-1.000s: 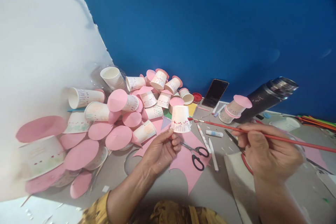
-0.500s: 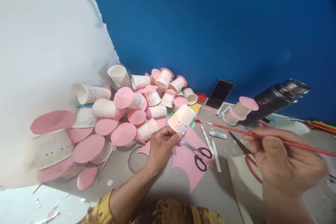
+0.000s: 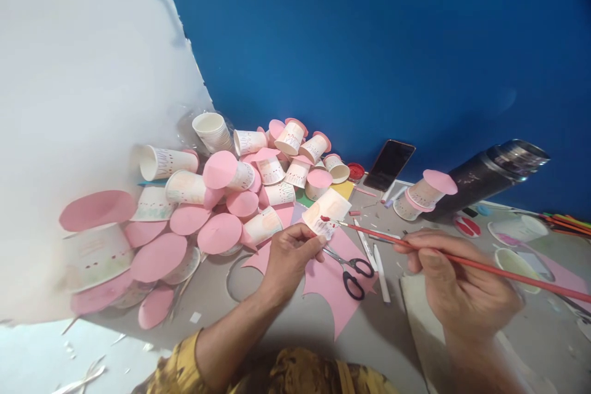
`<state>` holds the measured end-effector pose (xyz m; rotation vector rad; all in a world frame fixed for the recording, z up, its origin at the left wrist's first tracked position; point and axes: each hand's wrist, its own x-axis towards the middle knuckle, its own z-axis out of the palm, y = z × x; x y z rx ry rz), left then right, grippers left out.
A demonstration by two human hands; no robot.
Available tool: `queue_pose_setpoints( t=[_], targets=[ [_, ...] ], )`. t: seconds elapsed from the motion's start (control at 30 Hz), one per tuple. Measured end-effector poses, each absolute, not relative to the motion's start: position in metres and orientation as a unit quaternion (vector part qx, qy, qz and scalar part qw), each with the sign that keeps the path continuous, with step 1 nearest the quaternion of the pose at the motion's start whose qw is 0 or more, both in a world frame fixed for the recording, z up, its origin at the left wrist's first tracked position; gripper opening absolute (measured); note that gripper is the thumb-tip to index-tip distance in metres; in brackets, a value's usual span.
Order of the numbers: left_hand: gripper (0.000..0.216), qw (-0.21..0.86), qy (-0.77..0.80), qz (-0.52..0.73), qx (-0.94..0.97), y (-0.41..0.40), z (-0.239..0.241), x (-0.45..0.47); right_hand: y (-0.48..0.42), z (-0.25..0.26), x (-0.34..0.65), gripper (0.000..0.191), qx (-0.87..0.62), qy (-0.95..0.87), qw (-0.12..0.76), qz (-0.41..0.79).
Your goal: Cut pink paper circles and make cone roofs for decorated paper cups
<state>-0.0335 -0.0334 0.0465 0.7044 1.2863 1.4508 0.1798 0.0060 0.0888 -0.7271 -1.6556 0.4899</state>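
My left hand (image 3: 293, 258) is closed on a white paper cup (image 3: 336, 204), pinching it near its lower edge. The cup is tilted and carries small painted marks. In my right hand (image 3: 466, 286) is a long red paintbrush (image 3: 392, 237), gripped like a pen. The brush's red-tipped bristles lie over the cup's side; whether they touch it I cannot tell. Black-handled scissors (image 3: 353, 277) rest below the cup on a cut piece of pink paper (image 3: 330, 314).
Many decorated cups with pink paper discs (image 3: 219, 234) are piled on the left, beside a stack of plain cups (image 3: 212, 129). A phone (image 3: 388, 164), white markers (image 3: 381, 274) and a dark flask (image 3: 489, 178) lie further right. Two cups (image 3: 418, 197) stand stacked by the flask.
My right hand has moved left and slightly down, bringing the brush tip over the cup. My left hand still holds the cup, nearly in place.
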Motion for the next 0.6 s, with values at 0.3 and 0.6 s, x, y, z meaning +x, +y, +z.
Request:
queue_pose_setpoints(
  t=[0.3, 0.6],
  targets=[
    [0.02, 0.525, 0.539, 0.59, 0.294, -0.032, 0.0428, -0.0352, 0.0084, 0.0925, 0.18, 0.008, -0.333, -0.69, 0.607, 0.211],
    [0.02, 0.522, 0.546, 0.583, 0.299, -0.0313, 0.0425, -0.0349, 0.0094, 0.0883, 0.1821, 0.012, -0.318, -0.734, 0.563, 0.209]
  ],
)
